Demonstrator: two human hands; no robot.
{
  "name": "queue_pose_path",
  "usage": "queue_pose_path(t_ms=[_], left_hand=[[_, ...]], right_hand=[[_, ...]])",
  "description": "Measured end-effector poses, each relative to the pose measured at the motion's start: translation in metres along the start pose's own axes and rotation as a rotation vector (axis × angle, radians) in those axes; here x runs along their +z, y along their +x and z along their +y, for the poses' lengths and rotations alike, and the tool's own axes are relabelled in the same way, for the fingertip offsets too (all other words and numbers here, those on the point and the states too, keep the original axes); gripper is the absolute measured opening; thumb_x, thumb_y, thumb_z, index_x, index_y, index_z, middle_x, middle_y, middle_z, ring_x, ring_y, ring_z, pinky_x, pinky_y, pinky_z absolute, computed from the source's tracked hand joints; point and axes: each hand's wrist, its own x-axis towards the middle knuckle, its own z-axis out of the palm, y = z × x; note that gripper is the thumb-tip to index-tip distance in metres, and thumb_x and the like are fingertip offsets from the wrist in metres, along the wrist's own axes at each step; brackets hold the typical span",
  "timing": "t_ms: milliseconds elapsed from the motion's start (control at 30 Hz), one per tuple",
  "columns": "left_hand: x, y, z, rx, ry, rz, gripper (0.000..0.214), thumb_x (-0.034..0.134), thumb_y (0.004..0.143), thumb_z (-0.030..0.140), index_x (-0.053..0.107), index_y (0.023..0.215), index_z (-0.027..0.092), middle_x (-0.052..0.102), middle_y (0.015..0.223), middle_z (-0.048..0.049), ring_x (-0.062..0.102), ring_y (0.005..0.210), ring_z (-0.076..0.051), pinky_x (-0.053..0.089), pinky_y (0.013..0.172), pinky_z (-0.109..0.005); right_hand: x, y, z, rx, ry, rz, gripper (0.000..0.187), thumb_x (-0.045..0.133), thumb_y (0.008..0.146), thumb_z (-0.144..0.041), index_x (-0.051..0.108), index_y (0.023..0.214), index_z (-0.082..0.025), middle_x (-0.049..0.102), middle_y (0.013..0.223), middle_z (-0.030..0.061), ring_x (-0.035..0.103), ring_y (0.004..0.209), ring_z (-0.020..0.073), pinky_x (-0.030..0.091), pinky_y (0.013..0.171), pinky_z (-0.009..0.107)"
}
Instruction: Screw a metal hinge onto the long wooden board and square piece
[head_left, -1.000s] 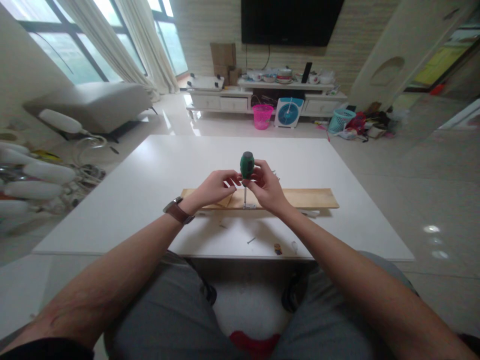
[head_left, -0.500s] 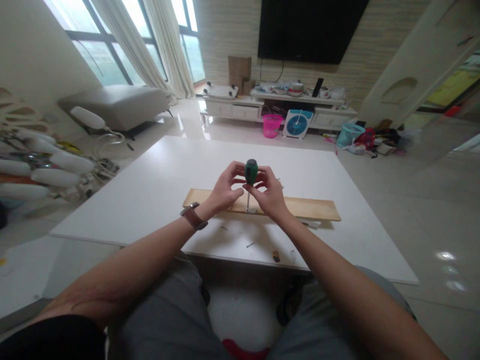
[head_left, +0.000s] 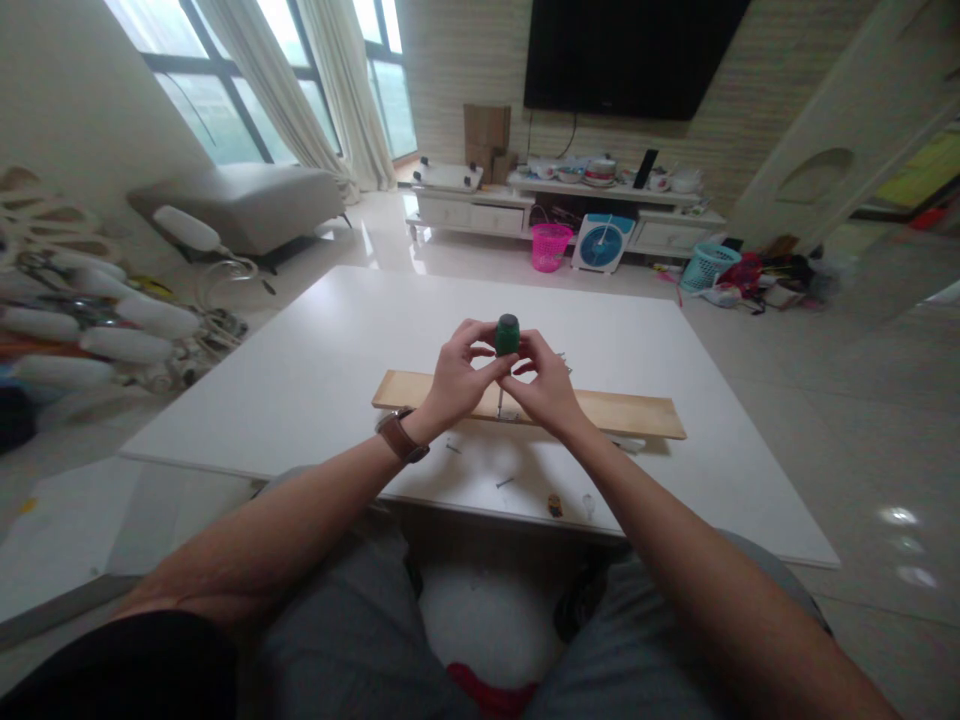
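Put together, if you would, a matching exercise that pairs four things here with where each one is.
1. Green screwdriver
2. Wooden board
3. Watch
4. Pink basket

A. Lying crosswise over the white table
B. Next to the fan
C. Between the left hand and right hand
D. Around the left wrist

Pairs: 1-C; 2-A; 3-D; 4-B

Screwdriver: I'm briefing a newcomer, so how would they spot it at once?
On the white table, find the long board. Above it, between the left hand and right hand, the screwdriver stands nearly upright, its green, dark-capped handle unlike the pale wood below.
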Motion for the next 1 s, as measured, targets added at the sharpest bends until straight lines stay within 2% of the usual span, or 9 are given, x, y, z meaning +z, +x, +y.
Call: queue_pose_path(t_ms=[200, 333, 400, 500, 600, 700, 800, 1000], left_hand=[[-0.004, 0.002, -0.003, -0.014, -0.030, -0.019, 0.043, 0.078, 0.084, 0.025, 0.063, 0.124, 0.023, 0.070, 0.110, -0.0047, 0.067, 0.102, -0.018, 0.056, 0.085, -0.030], [-0.006, 0.003, -0.003, -0.008, -0.058, -0.068, 0.038, 0.070, 0.084, 0.021, 0.061, 0.121, 0.023, 0.070, 0.114, -0.0053, 0.067, 0.106, -0.019, 0.055, 0.086, -0.030], [-0.008, 0.003, -0.004, -0.018, -0.053, -0.093, 0.043, 0.066, 0.078, 0.014, 0.060, 0.120, 0.023, 0.068, 0.119, -0.0060, 0.066, 0.108, -0.020, 0.055, 0.086, -0.031], [-0.012, 0.002, -0.011, -0.106, 0.022, -0.129, 0.054, 0.060, 0.065, 0.006, 0.059, 0.117, 0.021, 0.067, 0.117, -0.0062, 0.067, 0.103, -0.020, 0.056, 0.080, -0.030], [-0.015, -0.001, -0.023, -0.221, 0.109, -0.252, 0.041, 0.060, 0.065, 0.005, 0.063, 0.103, 0.017, 0.070, 0.103, -0.0057, 0.070, 0.092, -0.020, 0.056, 0.077, -0.030], [-0.014, -0.005, -0.033, -0.292, 0.134, -0.350, 0.019, 0.071, 0.072, 0.014, 0.068, 0.090, 0.016, 0.073, 0.087, -0.0049, 0.071, 0.084, -0.021, 0.057, 0.076, -0.031], [-0.011, -0.006, -0.036, -0.303, 0.157, -0.353, 0.015, 0.078, 0.075, 0.025, 0.072, 0.085, 0.015, 0.074, 0.080, -0.0052, 0.070, 0.079, -0.021, 0.056, 0.073, -0.031], [-0.012, -0.004, -0.033, -0.247, 0.235, -0.327, 0.015, 0.078, 0.077, 0.029, 0.077, 0.078, 0.014, 0.073, 0.072, -0.0036, 0.067, 0.071, -0.020, 0.053, 0.069, -0.029]], right_hand=[[-0.001, -0.005, 0.002, 0.034, 0.038, 0.014, 0.031, 0.067, 0.085, -0.029, 0.059, 0.114, -0.026, 0.076, 0.094, 0.0025, 0.072, 0.086, 0.0208, 0.058, 0.074, 0.035], [0.000, -0.006, 0.006, 0.043, 0.063, 0.062, 0.034, 0.073, 0.085, -0.034, 0.060, 0.115, -0.026, 0.075, 0.092, 0.0015, 0.072, 0.085, 0.0204, 0.056, 0.072, 0.034], [0.000, -0.006, 0.007, 0.040, 0.057, 0.073, 0.034, 0.076, 0.084, -0.035, 0.060, 0.113, -0.026, 0.075, 0.092, 0.0009, 0.072, 0.084, 0.0201, 0.055, 0.072, 0.033], [0.000, -0.007, 0.008, 0.036, 0.045, 0.088, 0.034, 0.077, 0.084, -0.035, 0.059, 0.111, -0.026, 0.075, 0.092, 0.0003, 0.072, 0.084, 0.0199, 0.053, 0.070, 0.033], [0.000, -0.007, 0.010, 0.039, 0.037, 0.112, 0.033, 0.077, 0.083, -0.036, 0.058, 0.108, -0.026, 0.075, 0.090, -0.0006, 0.071, 0.081, 0.0196, 0.052, 0.068, 0.032], [0.000, -0.007, 0.012, 0.038, 0.019, 0.120, 0.031, 0.077, 0.082, -0.033, 0.058, 0.106, -0.026, 0.073, 0.087, -0.0017, 0.071, 0.080, 0.0193, 0.051, 0.066, 0.031], [0.000, -0.007, 0.012, 0.028, 0.004, 0.112, 0.031, 0.077, 0.080, -0.029, 0.058, 0.105, -0.027, 0.073, 0.086, -0.0023, 0.071, 0.080, 0.0191, 0.050, 0.066, 0.031], [0.001, -0.007, 0.008, 0.020, 0.000, 0.064, 0.031, 0.073, 0.080, -0.028, 0.059, 0.108, -0.026, 0.074, 0.091, -0.0002, 0.072, 0.087, 0.0212, 0.053, 0.070, 0.033]])
